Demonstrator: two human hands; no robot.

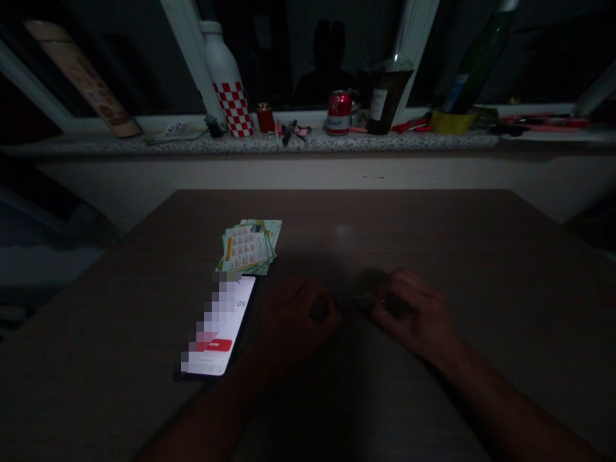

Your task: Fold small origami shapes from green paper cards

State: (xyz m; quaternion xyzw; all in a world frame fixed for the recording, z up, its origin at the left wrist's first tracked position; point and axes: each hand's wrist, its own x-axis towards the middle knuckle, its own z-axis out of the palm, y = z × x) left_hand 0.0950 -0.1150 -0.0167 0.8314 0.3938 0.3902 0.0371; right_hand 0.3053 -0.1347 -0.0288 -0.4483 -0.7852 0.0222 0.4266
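Note:
Both my hands rest on a dim wooden table [433,231], close together near its middle. My left hand [296,317] is curled, fingers closed. My right hand [414,317] is also curled. Between them lies a small dark thing [356,303] that both hands seem to pinch; the light is too low to name it. A lit phone [221,330] lies just left of my left hand. Beyond the phone sits a stack of green and yellow cards [250,247].
A stone windowsill [144,146] runs behind the table. On it stand a white bottle with red checks [227,80], a small red jar [264,117], a red can [339,112], a dark bottle [387,96], a green bottle [476,61], a tape roll [450,122] and a tall tube [79,77].

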